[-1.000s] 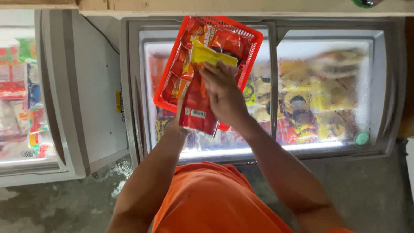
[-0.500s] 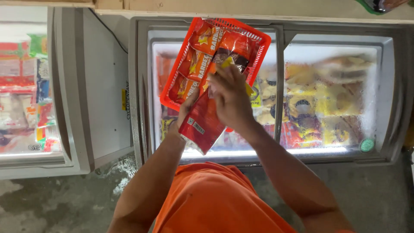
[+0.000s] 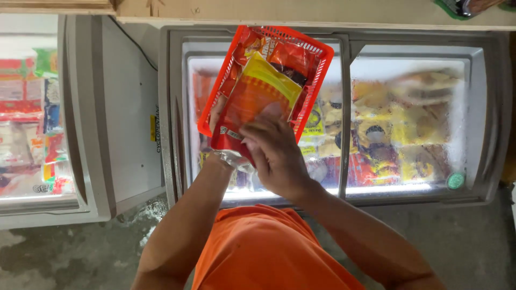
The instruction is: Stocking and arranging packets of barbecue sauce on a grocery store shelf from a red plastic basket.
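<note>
I hold a red plastic basket (image 3: 317,56) over the chest freezer (image 3: 338,37). My left hand (image 3: 217,110) grips the basket from below, mostly hidden, with only fingers showing at its lower left edge. My right hand (image 3: 277,153) rests on a red and yellow food packet (image 3: 252,102) lying on top of other red packets in the basket. The packet's clear lower end sticks out past the basket's near rim.
Through the freezer's glass lid (image 3: 408,123) I see many yellow and red frozen packets. A second freezer (image 3: 32,107) with coloured packets stands to the left. A wooden shelf edge (image 3: 301,13) runs along the top. Wet concrete floor (image 3: 64,252) lies below.
The basket has stayed over the freezer. My right hand slid down to the near end of the packets, and a red and yellow packet now lies flatter on top of the basket.
</note>
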